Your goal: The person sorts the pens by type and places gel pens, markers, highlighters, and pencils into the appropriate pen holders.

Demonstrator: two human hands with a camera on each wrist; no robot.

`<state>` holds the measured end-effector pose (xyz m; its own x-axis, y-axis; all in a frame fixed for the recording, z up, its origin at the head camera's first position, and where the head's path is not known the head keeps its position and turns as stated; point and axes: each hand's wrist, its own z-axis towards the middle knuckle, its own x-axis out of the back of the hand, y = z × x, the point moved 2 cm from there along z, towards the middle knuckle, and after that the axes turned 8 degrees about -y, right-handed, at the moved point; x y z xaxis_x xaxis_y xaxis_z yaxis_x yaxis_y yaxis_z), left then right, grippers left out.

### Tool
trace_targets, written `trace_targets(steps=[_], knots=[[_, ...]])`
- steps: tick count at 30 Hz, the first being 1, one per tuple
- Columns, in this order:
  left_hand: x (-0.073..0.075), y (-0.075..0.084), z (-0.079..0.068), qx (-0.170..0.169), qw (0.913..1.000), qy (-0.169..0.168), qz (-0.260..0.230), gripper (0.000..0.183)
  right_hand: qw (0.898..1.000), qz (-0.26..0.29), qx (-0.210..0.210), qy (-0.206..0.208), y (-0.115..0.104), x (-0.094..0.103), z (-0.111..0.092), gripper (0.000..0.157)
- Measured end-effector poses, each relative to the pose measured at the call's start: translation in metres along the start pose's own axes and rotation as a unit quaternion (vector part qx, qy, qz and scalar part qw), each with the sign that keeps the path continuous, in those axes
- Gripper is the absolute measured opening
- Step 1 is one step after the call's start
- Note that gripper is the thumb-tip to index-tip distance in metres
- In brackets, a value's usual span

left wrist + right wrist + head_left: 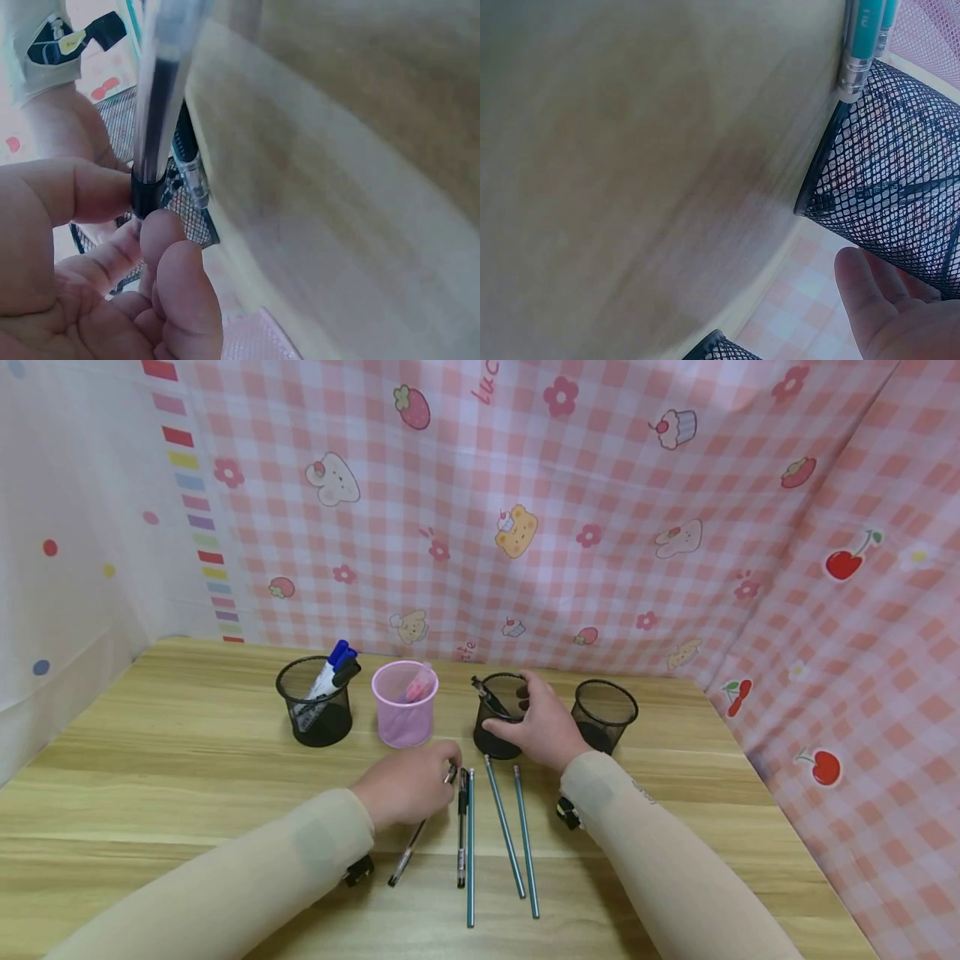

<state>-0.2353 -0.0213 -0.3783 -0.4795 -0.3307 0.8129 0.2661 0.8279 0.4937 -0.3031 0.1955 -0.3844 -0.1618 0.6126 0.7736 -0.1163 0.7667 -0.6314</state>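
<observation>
My left hand (pixel 408 783) pinches a clear-barrelled gel pen (pixel 407 857) between thumb and fingertips, its lower end slanting toward the table front. In the left wrist view, the thumb and fingers meet at the black part of that pen (pixel 156 127). My right hand (pixel 549 725) holds the third cup from the left, a black mesh pen holder (pixel 493 742), thumb in front and fingers at the far side. Black pens (pixel 487 697) lean inside it. Another gel pen (pixel 461 839) lies beside a teal pencil (pixel 471 860); two more teal pencils (pixel 505 827) lie to the right.
At left stands a black mesh holder (pixel 322 727) with blue and black markers (pixel 337 668). Beside it is a pink mesh holder (pixel 405 722) containing a pink item. Another black mesh holder (pixel 606 718) stands at right. A checked cloth (pixel 480 593) hangs behind the wooden table (pixel 187 760).
</observation>
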Motion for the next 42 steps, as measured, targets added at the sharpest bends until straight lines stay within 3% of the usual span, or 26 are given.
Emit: trace_targets(steps=[8,15,21,28,33,42], knots=[[0.010,0.002,-0.003,-0.013,0.9974,0.017,-0.069,0.040,1.000,0.001,0.001,0.001,-0.001,0.000,0.000,0.105],[0.016,0.002,-0.002,-0.032,0.9924,0.061,-0.103,0.037,1.000,0.003,0.000,-0.002,0.000,0.000,0.000,0.105],[0.022,0.002,-0.002,-0.069,0.9829,0.099,-0.139,0.036,1.000,0.002,0.000,-0.002,0.001,-0.001,0.000,0.105],[0.028,0.001,-0.001,-0.097,0.9660,0.143,-0.192,0.034,1.000,0.005,-0.001,-0.003,0.001,0.000,0.001,0.106],[0.032,-0.001,-0.001,-0.113,0.9513,0.192,-0.212,0.033,1.000,0.003,-0.006,-0.003,0.001,0.000,0.001,0.106],[0.039,-0.005,0.000,-0.113,0.9224,0.254,-0.268,0.033,1.000,-0.003,-0.004,-0.002,0.000,-0.001,0.001,0.106]])
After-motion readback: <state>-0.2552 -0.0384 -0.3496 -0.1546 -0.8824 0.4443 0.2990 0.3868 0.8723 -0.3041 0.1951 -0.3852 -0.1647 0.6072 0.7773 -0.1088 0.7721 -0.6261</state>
